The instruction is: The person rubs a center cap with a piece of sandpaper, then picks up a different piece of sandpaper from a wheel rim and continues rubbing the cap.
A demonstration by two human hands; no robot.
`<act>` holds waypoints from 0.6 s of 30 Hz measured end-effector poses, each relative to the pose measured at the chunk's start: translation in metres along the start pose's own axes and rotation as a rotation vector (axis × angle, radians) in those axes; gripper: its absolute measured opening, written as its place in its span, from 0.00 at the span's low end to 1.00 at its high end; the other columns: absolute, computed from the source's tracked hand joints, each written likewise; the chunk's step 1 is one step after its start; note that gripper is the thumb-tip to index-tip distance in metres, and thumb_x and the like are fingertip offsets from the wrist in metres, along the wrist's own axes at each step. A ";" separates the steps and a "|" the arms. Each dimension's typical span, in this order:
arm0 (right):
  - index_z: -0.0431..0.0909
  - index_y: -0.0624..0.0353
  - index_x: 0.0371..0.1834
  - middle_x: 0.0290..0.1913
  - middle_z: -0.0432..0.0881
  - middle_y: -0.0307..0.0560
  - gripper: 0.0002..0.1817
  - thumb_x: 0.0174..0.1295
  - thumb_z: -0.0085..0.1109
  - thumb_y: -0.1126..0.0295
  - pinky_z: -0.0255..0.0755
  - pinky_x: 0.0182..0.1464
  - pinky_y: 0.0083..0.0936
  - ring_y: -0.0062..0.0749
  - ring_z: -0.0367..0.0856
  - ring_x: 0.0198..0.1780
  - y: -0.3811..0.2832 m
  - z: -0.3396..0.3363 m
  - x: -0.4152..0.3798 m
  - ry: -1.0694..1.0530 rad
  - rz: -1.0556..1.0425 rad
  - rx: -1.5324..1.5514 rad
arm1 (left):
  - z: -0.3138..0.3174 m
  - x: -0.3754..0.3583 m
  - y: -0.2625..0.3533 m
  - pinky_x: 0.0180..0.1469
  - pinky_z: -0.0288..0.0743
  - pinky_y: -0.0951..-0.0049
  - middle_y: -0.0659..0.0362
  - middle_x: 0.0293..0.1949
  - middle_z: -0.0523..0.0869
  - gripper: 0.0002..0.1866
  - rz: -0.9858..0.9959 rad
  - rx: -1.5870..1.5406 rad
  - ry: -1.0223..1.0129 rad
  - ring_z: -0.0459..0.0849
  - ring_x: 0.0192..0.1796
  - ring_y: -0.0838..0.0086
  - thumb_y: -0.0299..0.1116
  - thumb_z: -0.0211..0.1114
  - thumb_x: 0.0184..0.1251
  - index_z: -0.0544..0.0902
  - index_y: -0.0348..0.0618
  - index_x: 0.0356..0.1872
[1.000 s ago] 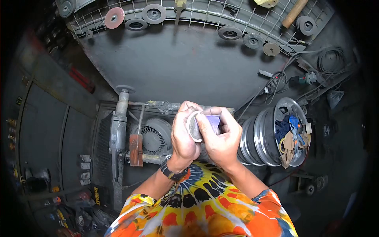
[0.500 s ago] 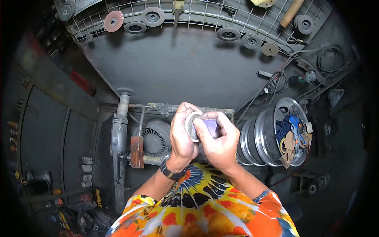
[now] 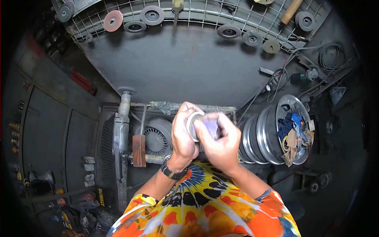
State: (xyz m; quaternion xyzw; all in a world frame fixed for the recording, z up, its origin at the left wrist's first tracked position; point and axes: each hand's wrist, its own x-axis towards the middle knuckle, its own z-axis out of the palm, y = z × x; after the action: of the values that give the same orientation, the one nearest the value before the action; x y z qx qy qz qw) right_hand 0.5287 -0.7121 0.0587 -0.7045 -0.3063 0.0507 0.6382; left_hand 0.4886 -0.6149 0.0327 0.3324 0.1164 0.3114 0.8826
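Observation:
My left hand (image 3: 182,138) grips a round grey disc-shaped part (image 3: 193,125) with a pale rim, held up in front of my chest. My right hand (image 3: 221,144) presses a small purple piece (image 3: 212,127) against the face of that disc; its fingers are blurred. A dark watch (image 3: 170,172) sits on my left wrist. Both hands are close together above a ribbed machine (image 3: 156,138) and a workbench edge.
An angle grinder (image 3: 121,126) lies to the left next to a red-handled tool (image 3: 139,150). Stacked metal wheel rims (image 3: 264,138) holding rags stand at the right. A wire rack (image 3: 205,15) with several grinding discs hangs along the back of the grey table (image 3: 185,67).
The hands stay in the same spot. My right hand has shifted slightly over the disc with the purple piece and is now blurred.

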 end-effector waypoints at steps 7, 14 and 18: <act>0.86 0.61 0.39 0.30 0.88 0.46 0.08 0.59 0.76 0.73 0.75 0.37 0.25 0.27 0.79 0.31 0.003 0.001 0.000 0.025 -0.020 0.035 | 0.000 0.003 0.001 0.46 0.72 0.75 0.60 0.35 0.77 0.13 0.022 0.044 -0.005 0.76 0.39 0.78 0.37 0.45 0.78 0.75 0.41 0.40; 0.83 0.66 0.42 0.36 0.86 0.39 0.07 0.65 0.72 0.77 0.76 0.40 0.18 0.14 0.79 0.37 0.007 0.001 0.002 -0.040 -0.077 -0.018 | -0.006 -0.001 -0.003 0.46 0.73 0.74 0.59 0.36 0.78 0.13 -0.035 0.030 -0.013 0.77 0.40 0.77 0.37 0.44 0.79 0.75 0.41 0.40; 0.84 0.66 0.42 0.36 0.86 0.38 0.07 0.65 0.72 0.76 0.76 0.41 0.18 0.14 0.80 0.38 0.005 0.000 0.001 -0.069 -0.081 -0.045 | -0.006 -0.001 -0.002 0.47 0.74 0.74 0.59 0.35 0.78 0.14 -0.017 0.065 -0.024 0.78 0.40 0.77 0.37 0.44 0.79 0.75 0.41 0.40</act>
State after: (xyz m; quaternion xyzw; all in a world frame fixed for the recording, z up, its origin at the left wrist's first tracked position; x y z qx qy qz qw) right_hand 0.5314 -0.7116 0.0540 -0.7036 -0.3577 0.0421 0.6126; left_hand 0.4864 -0.6138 0.0272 0.3638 0.1188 0.2960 0.8752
